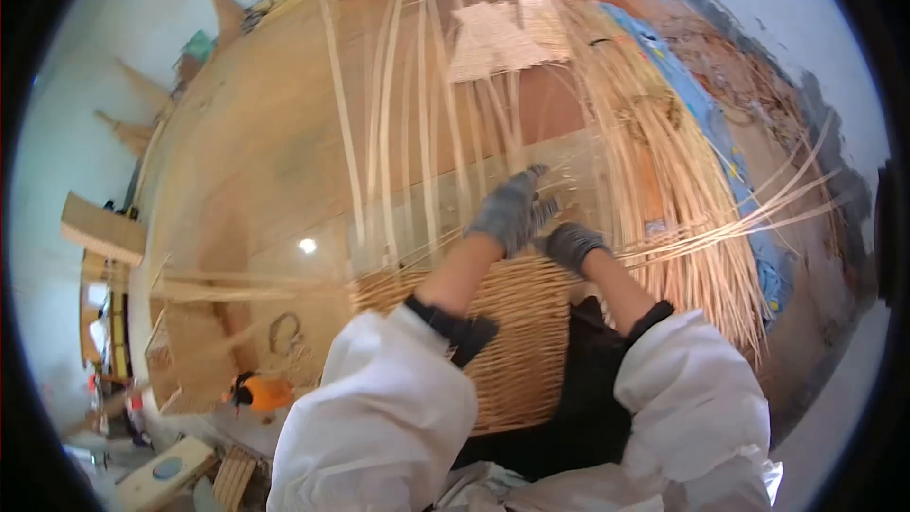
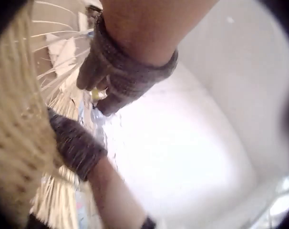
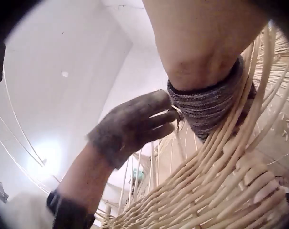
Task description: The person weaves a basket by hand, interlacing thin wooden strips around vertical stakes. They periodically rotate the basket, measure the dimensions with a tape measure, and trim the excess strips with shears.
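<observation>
A woven panel (image 1: 517, 346) of pale strands lies over the person's lap, with long strands running out from its far edge and right corner. Just beyond that edge is the left hand (image 1: 512, 215), in a grey glove, its fingers extended and slightly bent. The gloved right hand (image 1: 574, 246) grips the panel's far right corner. In the right wrist view the left hand (image 3: 132, 126) is beside the right hand (image 3: 206, 107), whose fingers are mostly hidden behind strands. The left wrist view has the left hand (image 2: 125, 78) above the right hand (image 2: 77, 143) at the panel's edge (image 2: 20, 114).
A large bundle of loose strands (image 1: 678, 199) lies on the right beside a blue sheet (image 1: 706, 114). Other woven pieces (image 1: 498, 43) rest on the floor ahead. An orange-handled tool (image 1: 265, 393) is at the left, and a wooden block (image 1: 166, 474) at lower left.
</observation>
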Motion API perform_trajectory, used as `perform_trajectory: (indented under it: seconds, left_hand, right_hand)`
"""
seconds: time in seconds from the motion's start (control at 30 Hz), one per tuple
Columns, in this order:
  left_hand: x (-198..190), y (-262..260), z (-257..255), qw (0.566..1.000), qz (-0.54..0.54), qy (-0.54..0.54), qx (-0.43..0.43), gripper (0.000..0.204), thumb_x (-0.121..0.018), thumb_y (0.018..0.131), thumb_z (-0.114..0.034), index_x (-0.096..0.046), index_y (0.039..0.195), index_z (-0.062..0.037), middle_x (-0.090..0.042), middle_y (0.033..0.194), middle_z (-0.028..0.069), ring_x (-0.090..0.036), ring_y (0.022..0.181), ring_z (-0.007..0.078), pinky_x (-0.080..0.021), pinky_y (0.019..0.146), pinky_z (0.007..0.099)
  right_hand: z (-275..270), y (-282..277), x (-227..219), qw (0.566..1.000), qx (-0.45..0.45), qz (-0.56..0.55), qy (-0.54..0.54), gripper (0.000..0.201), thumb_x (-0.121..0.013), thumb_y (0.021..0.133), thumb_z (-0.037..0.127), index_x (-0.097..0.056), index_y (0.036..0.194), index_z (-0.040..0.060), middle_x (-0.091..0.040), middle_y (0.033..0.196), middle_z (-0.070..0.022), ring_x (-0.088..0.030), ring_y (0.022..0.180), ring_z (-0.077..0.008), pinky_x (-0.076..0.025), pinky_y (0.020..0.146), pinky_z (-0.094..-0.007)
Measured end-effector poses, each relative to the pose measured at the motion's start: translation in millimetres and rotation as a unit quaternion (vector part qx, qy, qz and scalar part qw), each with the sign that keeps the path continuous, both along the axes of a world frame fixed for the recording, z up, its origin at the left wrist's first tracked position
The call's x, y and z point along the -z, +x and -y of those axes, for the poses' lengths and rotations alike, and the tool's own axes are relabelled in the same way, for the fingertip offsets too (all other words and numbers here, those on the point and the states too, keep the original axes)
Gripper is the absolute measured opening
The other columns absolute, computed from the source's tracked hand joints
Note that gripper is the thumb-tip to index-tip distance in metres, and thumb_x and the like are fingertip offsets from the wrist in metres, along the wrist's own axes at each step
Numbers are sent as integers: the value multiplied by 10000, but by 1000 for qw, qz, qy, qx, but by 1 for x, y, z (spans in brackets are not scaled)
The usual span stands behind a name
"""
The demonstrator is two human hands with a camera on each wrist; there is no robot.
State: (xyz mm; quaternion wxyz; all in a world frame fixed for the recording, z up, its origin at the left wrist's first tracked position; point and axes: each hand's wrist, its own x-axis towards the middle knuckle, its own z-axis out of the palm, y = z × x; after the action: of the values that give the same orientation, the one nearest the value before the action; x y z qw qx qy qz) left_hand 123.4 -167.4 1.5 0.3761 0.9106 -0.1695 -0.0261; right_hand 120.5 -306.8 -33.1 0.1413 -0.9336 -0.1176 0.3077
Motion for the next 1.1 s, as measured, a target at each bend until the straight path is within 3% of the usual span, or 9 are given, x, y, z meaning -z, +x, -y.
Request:
perform_trajectory:
  seconds: [0.17,0.3,0.37,0.63,0.73,0.9,0.97,1.03,1.1]
  left_hand:
    - [-11,-189,-89,989,48,7,-141,250,-623,829,-167,-583,1039,-39,-591,998,169,-587,889,256,-487,792,353]
    - [59,-221,-182,828,18,-407,-385,353,-692,776,-188,-580,1049,5,-579,1065,192,-577,947,270,-476,818,350]
    - [21,-208,-189,854,-13,-231,-466,425,-728,744,-206,-575,1058,35,-565,1109,209,-566,987,286,-467,840,346]
    - [54,-195,-183,846,2,-306,-436,512,-734,743,-137,-512,1150,79,-570,1121,146,-530,1049,203,-413,925,284]
    - [44,-198,-186,849,-19,-285,-444,513,-745,725,-103,-512,1142,83,-575,1101,147,-542,1018,207,-427,905,294]
    - [57,-192,-186,851,69,-242,-461,461,-758,716,-174,-573,1062,67,-605,912,146,-571,854,216,-471,788,304]
    - [62,-195,-183,840,77,-284,-455,422,-743,731,-155,-577,1051,64,-602,914,149,-568,845,216,-473,772,313]
    - [75,-195,-187,840,72,-294,-451,417,-743,729,-144,-577,1050,63,-598,915,150,-567,835,220,-474,767,317]
    - [78,-194,-190,841,78,-301,-443,394,-738,730,-124,-581,1043,57,-594,921,146,-565,818,224,-476,761,315]
  right_hand:
    - [-27,1,-34,995,54,-17,-76,548,-374,874,464,-573,1130,22,-539,1213,-158,-522,1106,-315,-396,936,-399]
    - [-27,5,17,913,107,279,279,364,-475,865,260,-555,1159,61,-574,1142,-140,-532,1071,-290,-415,911,-372]
    - [-57,-15,19,878,-48,367,305,278,-540,832,221,-604,1057,71,-611,1029,-125,-554,973,-270,-431,864,-365]
    - [-251,-45,-72,813,-519,198,-173,203,-579,779,188,-681,936,108,-650,972,-92,-587,909,-264,-427,862,-395]
    - [-277,-3,-11,806,-522,91,-262,220,-574,783,219,-678,944,111,-628,1054,-137,-592,912,-266,-423,886,-387]
    - [-297,40,20,820,-457,246,-240,381,-649,752,235,-625,1126,168,-582,1174,-93,-520,1137,-248,-401,939,-390]
    - [-300,30,-57,761,-540,207,-294,341,-622,776,208,-626,1115,176,-619,1096,-98,-534,1112,-243,-428,912,-374]
    - [-252,15,-128,708,-623,331,-35,296,-585,808,192,-624,1101,191,-650,946,-89,-598,980,-247,-494,794,-359]
    - [-175,-28,-127,764,-568,295,-86,309,-569,825,222,-601,1132,199,-650,884,-87,-632,851,-258,-519,708,-356]
